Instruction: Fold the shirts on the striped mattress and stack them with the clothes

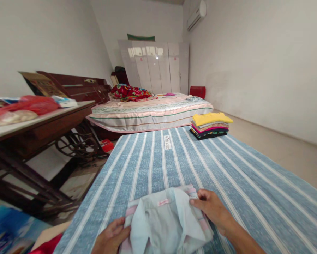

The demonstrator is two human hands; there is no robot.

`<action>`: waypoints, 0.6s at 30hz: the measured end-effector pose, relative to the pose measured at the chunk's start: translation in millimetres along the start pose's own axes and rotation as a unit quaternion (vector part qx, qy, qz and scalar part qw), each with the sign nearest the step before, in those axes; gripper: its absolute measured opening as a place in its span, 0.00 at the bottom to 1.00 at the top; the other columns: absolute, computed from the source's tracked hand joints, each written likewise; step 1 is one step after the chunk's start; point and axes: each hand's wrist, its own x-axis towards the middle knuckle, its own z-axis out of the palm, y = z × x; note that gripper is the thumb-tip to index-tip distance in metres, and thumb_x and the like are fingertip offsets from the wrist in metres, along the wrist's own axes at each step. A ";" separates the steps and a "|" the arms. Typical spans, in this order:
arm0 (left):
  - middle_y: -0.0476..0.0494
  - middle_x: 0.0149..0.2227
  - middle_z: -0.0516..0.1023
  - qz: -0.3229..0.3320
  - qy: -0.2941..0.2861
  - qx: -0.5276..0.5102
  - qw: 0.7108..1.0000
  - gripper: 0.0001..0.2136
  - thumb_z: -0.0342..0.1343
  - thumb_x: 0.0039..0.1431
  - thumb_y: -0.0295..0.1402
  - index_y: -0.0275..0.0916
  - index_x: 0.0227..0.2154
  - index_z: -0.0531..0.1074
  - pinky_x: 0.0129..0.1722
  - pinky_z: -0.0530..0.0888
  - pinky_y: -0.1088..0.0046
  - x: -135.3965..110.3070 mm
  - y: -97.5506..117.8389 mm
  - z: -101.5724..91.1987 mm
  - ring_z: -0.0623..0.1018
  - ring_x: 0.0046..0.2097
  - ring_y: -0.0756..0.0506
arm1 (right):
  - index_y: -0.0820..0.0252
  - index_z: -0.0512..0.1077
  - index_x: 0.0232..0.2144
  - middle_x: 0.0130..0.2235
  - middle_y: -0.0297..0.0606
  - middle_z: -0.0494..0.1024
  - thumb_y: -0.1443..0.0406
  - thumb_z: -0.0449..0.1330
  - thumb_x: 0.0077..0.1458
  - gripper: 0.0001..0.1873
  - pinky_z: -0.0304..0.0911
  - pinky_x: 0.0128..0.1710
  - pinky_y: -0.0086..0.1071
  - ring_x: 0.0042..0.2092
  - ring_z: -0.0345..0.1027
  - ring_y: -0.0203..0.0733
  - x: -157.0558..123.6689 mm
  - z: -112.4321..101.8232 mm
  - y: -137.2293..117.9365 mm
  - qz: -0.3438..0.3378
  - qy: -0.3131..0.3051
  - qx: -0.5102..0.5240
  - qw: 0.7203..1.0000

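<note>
Shirt (165, 222), collar end (140, 222) farthest away

Plain off-white walls (264, 53) are rising on both sides, an air conditioner (197, 16) is hanging high at right. Glossy pale wardrobe (160, 70) is standing at the far end, its doors reflecting bright window-like patches. Bed (148, 120) with striped sheet is sitting in front of it, dark wooden headboard (75, 84) is backing onto left wall. Dark-framed side table (55, 118) is standing at left; beige floor (280, 148) is running along right.
</note>
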 end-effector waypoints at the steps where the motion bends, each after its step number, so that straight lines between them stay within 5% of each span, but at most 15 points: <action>1: 0.46 0.30 0.79 -0.004 -0.013 0.001 1.000 0.25 0.67 0.35 0.38 0.39 0.40 0.68 0.30 0.72 0.70 -0.6 0.3 -1.0 0.78 0.30 0.42 | 0.59 0.60 0.18 0.17 0.25 0.59 0.56 0.63 0.40 0.18 0.45 0.20 0.25 0.21 0.51 0.29 -1.3 -0.8 1.0 0.018 -0.016 0.018 1.000; 7: 0.46 0.28 0.78 0.005 -0.065 -0.016 0.998 0.24 0.66 0.37 0.41 0.35 0.38 0.71 0.24 0.68 0.75 -7.4 -4.7 -1.5 0.76 0.27 0.47 | 0.59 0.65 0.26 0.16 0.23 0.61 0.51 0.65 0.42 0.20 0.39 0.13 0.22 0.16 0.48 0.26 -13.4 -11.8 6.5 0.115 -0.080 0.070 0.988; 14: 0.50 0.26 0.74 -0.006 -0.045 -0.023 0.999 0.19 0.64 0.40 0.41 0.36 0.35 0.71 0.21 0.63 0.78 -12.3 -11.7 0.4 0.72 0.25 0.51 | 0.59 0.69 0.31 0.17 0.22 0.62 0.55 0.71 0.38 0.21 0.37 0.11 0.18 0.14 0.49 0.23 -21.8 -21.5 2.9 0.186 -0.085 0.136 0.969; 18: 0.50 0.25 0.73 -0.005 -0.055 -0.042 0.998 0.16 0.62 0.42 0.39 0.36 0.33 0.71 0.22 0.65 0.76 -15.4 -12.8 0.2 0.71 0.25 0.51 | 0.58 0.70 0.30 0.21 0.27 0.72 0.60 0.72 0.34 0.21 0.56 0.15 0.22 0.19 0.65 0.32 -21.4 -19.6 3.5 0.207 -0.057 0.160 0.963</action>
